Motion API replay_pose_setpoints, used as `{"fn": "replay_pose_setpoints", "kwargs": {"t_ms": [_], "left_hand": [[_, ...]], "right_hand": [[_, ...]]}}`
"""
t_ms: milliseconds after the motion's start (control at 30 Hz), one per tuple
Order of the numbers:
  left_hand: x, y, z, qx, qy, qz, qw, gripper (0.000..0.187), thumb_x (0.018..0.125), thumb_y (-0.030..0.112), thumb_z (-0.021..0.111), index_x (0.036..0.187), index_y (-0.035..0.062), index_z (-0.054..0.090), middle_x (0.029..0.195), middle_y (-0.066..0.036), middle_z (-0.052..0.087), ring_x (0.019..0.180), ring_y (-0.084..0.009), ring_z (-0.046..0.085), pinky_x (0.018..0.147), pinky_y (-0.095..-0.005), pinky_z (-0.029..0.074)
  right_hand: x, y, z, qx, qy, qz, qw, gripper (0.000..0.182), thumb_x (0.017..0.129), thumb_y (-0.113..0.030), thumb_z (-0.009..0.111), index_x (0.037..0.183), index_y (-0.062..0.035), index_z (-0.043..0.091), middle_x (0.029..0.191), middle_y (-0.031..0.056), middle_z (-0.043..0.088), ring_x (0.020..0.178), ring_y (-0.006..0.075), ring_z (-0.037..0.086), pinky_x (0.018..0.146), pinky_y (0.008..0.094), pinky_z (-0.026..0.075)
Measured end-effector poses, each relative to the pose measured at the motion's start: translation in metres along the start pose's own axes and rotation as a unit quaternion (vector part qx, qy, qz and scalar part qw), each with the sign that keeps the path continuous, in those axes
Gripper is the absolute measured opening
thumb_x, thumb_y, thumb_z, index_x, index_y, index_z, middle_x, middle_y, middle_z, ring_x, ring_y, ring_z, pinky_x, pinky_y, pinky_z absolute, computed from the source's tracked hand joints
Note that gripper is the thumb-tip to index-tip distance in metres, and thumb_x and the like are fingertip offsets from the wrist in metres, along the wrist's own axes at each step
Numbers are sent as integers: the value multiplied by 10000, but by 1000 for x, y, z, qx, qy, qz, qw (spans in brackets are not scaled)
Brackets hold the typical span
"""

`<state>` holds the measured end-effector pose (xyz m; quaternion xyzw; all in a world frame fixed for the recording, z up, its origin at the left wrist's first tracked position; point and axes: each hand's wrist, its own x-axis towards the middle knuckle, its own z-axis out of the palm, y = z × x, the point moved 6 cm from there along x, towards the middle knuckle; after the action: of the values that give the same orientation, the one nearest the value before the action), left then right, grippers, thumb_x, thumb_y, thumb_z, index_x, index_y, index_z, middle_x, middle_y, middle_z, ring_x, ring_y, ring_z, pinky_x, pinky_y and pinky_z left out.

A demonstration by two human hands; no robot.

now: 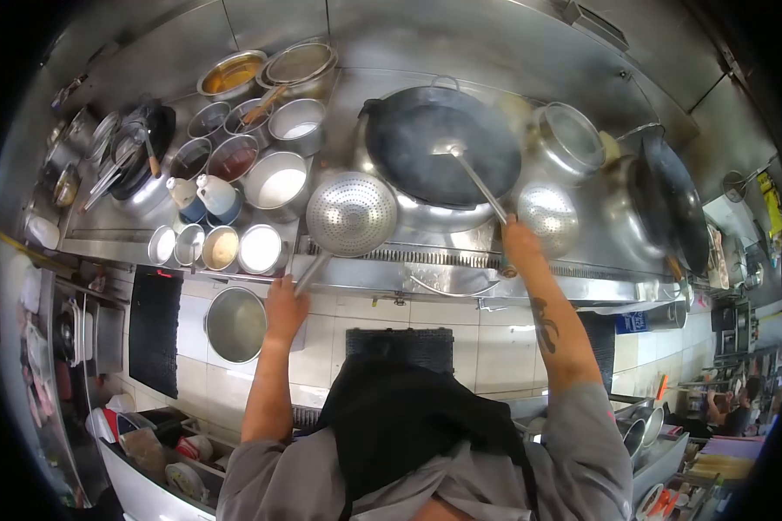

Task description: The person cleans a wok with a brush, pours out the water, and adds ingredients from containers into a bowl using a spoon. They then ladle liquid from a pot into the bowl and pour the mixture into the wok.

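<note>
My left hand (pixel 287 306) is closed around the handle of a round perforated strainer (pixel 352 214), which is held over the front of the steel counter, left of the wok. Steam hangs over the large black wok (pixel 408 165) at the centre. A metal ladle (pixel 449 152) has its bowl inside the wok, and its long handle runs down to the right into my right hand (pixel 520 241), whose fingers are wrapped round it. Another perforated strainer (pixel 547 217) lies just right of my right hand.
Seasoning containers (pixel 276 180) and two squeeze bottles (pixel 217 198) crowd the counter at left. A second dark wok (pixel 673 204) stands at right, near a steel pot (pixel 569 139). Below the counter edge at left is a large pot (pixel 236 324). A person (pixel 743 404) is far right.
</note>
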<state>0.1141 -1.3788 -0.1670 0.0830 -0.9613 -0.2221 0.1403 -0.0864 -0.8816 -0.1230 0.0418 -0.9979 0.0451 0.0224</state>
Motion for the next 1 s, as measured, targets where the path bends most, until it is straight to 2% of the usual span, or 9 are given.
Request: {"fn": "replay_pose_setpoints", "kwargs": {"t_ms": [100, 167, 367, 533, 633, 733, 800, 933, 1000], "left_hand": [[-3, -13, 14, -44, -48, -70, 995, 428, 796, 155, 659, 1175, -9, 545, 955, -226, 633, 878, -405, 618, 773, -470, 494], [-6, -19, 19, -69, -33, -44, 996, 422, 806, 173, 670, 1172, -2, 553, 889, -206, 657, 817, -391, 642, 729, -454, 504], [-10, -20, 24, -220, -65, -171, 958, 366, 882, 286, 632, 1087, -16, 595, 918, -141, 676, 767, -255, 657, 671, -384, 515], [-37, -43, 22, -463, -52, -359, 809, 503, 946, 496, 494, 1140, 39, 578, 920, -84, 655, 728, -166, 617, 620, -282, 481], [-73, -79, 44, -497, -27, -449, 742, 513, 942, 534, 484, 1155, 75, 565, 905, -65, 648, 716, -165, 613, 584, -263, 464], [-130, -124, 79, -448, -71, -482, 750, 474, 915, 529, 536, 1107, 97, 578, 854, -46, 630, 669, -155, 610, 533, -261, 468], [-173, -142, 103, -424, -134, -458, 770, 407, 884, 479, 613, 1038, 103, 590, 792, -43, 613, 615, -148, 600, 498, -276, 474], [-255, -177, 161, -296, -363, -536, 703, 263, 877, 342, 663, 944, 97, 591, 735, -47, 604, 572, -159, 594, 475, -316, 476], [-276, -175, 170, -330, -376, -471, 727, 252, 888, 326, 642, 952, 86, 598, 738, -55, 607, 579, -165, 598, 499, -357, 505]], "right_hand": [[9, 2, -12, 111, -22, 21, 993, 228, 889, -167, 552, 1050, -7, 570, 895, 223, 631, 870, 390, 638, 777, 502, 503], [10, 9, -15, 207, -23, 14, 978, 185, 891, -156, 547, 991, -1, 564, 797, 190, 622, 756, 326, 639, 689, 458, 506], [32, 33, -4, 338, -54, 54, 938, 145, 889, -131, 549, 900, 14, 546, 611, 94, 551, 493, 168, 540, 467, 335, 435], [29, 23, -2, 447, -158, 115, 873, 188, 833, -115, 586, 929, 47, 571, 700, 145, 619, 573, 236, 616, 568, 383, 505], [24, 11, -6, 456, -234, 152, 845, 156, 816, -98, 592, 919, 19, 577, 700, 80, 596, 569, 173, 574, 533, 323, 480], [18, -14, -26, 629, -282, 223, 689, 119, 849, -101, 579, 924, -9, 574, 710, 39, 569, 567, 118, 535, 500, 271, 432], [13, -33, -50, 690, -294, 231, 619, 132, 885, -83, 537, 983, 5, 547, 742, 21, 533, 557, 86, 479, 482, 247, 385], [17, -52, -58, 771, -340, 230, 487, 174, 919, -86, 497, 1053, 19, 531, 751, 1, 509, 556, 53, 439, 488, 231, 362], [19, -64, -71, 789, -341, 242, 450, 198, 918, -91, 486, 1088, 9, 513, 761, 1, 518, 555, 56, 453, 479, 223, 356]]}}
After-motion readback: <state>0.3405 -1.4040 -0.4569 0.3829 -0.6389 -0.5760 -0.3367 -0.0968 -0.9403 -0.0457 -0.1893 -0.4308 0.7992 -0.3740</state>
